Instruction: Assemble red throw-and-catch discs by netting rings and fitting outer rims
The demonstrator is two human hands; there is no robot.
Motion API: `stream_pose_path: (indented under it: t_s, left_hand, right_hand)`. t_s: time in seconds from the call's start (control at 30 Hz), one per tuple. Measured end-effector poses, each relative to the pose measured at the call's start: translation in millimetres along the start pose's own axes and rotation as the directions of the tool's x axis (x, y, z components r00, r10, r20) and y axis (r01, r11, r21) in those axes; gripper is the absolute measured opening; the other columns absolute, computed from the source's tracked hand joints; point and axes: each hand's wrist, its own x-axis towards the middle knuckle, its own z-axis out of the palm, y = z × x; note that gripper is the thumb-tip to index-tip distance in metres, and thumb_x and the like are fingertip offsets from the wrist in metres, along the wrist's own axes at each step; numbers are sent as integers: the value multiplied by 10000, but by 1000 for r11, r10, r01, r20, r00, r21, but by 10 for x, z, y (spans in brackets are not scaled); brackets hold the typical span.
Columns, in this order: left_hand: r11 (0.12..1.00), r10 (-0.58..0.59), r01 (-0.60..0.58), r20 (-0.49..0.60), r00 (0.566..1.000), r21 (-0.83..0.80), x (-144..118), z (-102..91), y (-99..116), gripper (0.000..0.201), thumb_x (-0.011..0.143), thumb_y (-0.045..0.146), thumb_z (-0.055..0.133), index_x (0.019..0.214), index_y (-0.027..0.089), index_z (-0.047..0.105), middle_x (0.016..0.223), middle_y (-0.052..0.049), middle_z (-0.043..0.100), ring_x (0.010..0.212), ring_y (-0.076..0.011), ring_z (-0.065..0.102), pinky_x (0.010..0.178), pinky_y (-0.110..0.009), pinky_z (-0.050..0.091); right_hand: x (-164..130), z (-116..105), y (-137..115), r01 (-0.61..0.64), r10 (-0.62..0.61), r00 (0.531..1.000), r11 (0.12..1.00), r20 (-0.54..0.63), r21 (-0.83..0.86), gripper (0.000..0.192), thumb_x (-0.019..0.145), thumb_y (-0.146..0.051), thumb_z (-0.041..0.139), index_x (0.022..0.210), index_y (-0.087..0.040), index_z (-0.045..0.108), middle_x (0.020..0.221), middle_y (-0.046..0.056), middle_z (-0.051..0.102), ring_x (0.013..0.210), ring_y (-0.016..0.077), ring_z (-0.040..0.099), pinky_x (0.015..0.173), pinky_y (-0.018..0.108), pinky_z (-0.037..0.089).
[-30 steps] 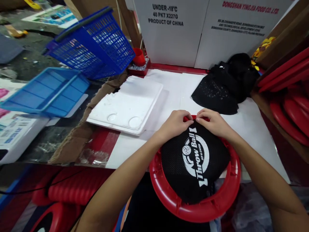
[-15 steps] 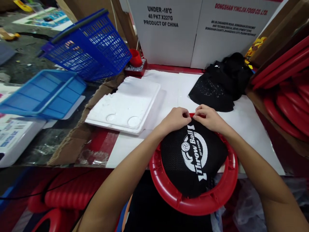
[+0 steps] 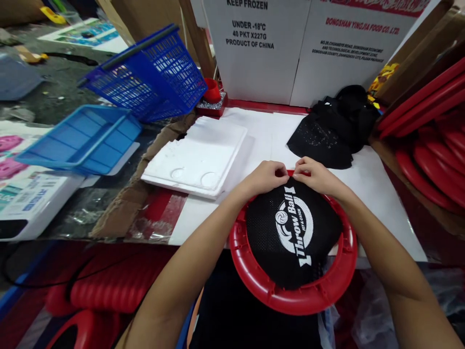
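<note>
My left hand (image 3: 267, 177) and right hand (image 3: 315, 176) pinched the black mesh net (image 3: 290, 232) onto the red ring's (image 3: 290, 298) far edge at the desk (image 3: 366, 194); the near rim looked unfastened.

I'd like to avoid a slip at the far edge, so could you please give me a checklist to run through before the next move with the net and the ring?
1. Left hand pinching the black net at the far rim: ok.
2. Right hand pinching beside it: ok.
3. Red ring supported: not ok, its near half overhangs the white table.
4. Net lying flat across the ring: ok, print readable.
5. Net hooked on the far rim: cannot tell, fingers cover it.
6. Spare black nets in reach: ok.
</note>
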Motion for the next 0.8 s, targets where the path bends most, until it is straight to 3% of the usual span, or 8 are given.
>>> stream_pose_path:
  t_s: [0.1, 0.17, 0.4, 0.53, 0.6, 0.67, 0.73, 0.8]
  left_hand:
    - [1000, 9, -8, 18, 1000, -16, -29, -19, 1, 109, 877, 216, 645, 867, 163, 739, 873, -36, 767, 809, -173, 675, 776, -308, 497]
    - [1000, 5, -5, 11, 1000, -19, -24, -9, -3, 87, 863, 203, 656, 851, 163, 732, 862, -33, 763, 802, -170, 672, 773, -306, 497]
    - [1000, 0, 0, 11, 1000, 15, 5, -10, 1, 80, 903, 222, 657, 900, 170, 718, 905, -43, 757, 855, -191, 688, 820, -329, 524]
    - [954, 97, -88, -20, 995, 287, -353, -57, 152, 191, 965, 318, 689, 1095, 179, 683, 1172, -108, 717, 1124, -270, 653, 1022, -421, 514]
    - [898, 68, -53, -19, 998, 436, -613, -40, 247, 304, 968, 375, 716, 1195, 180, 657, 1339, -158, 653, 1280, -336, 585, 1094, -491, 489]
    - [853, 25, -19, -4, 1000, 521, -813, 1, 316, 399, 952, 384, 748, 1274, 183, 625, 1473, -186, 575, 1405, -383, 501, 1141, -543, 465]
    - [832, 1, -17, 29, 1000, 555, -878, 40, 350, 470, 937, 397, 774, 1318, 184, 600, 1513, -190, 536, 1448, -401, 456, 1156, -565, 459]
    - [838, -7, -23, 53, 999, 546, -796, 58, 360, 507, 945, 466, 763, 1332, 183, 601, 1454, -182, 561, 1395, -399, 493, 1125, -567, 482]
  right_hand:
    - [-1, -84, 55, -56, 37, 993, 982, 109, 178, 259, 878, -446, 721, 842, -201, 799, 1120, 53, 603, 950, 193, 609, 944, 399, 502]
    - [5, -121, 73, -64, 37, 990, 977, 136, 203, 277, 853, -466, 741, 828, -199, 807, 1128, 55, 603, 956, 193, 608, 945, 401, 501]
    - [67, 53, 5, -68, 68, 998, 997, -19, -24, 171, 841, -323, 689, 741, -211, 771, 1072, 55, 649, 926, 203, 628, 902, 397, 508]
    - [-11, -2, 47, -102, 84, 991, 978, -105, -180, 179, 853, -266, 672, 687, -213, 714, 1026, 76, 661, 931, 238, 641, 905, 424, 510]
    - [-132, -145, 82, -163, 118, 979, 944, -167, -288, 197, 875, -250, 665, 684, -215, 695, 1018, 102, 657, 912, 263, 646, 911, 456, 513]
    - [-283, -300, 83, -192, 146, 977, 916, -154, -351, 186, 899, -240, 656, 723, -222, 713, 998, 113, 658, 883, 279, 659, 915, 484, 528]
    - [-417, -386, 33, -108, 82, 993, 919, -84, -379, 155, 929, -228, 630, 849, -236, 762, 1069, 118, 681, 976, 306, 684, 969, 515, 543]
    - [-493, -361, -46, 73, -79, 997, 919, 1, -388, 206, 959, -222, 606, 1042, -258, 791, 1312, 127, 672, 1226, 341, 652, 1092, 560, 520]
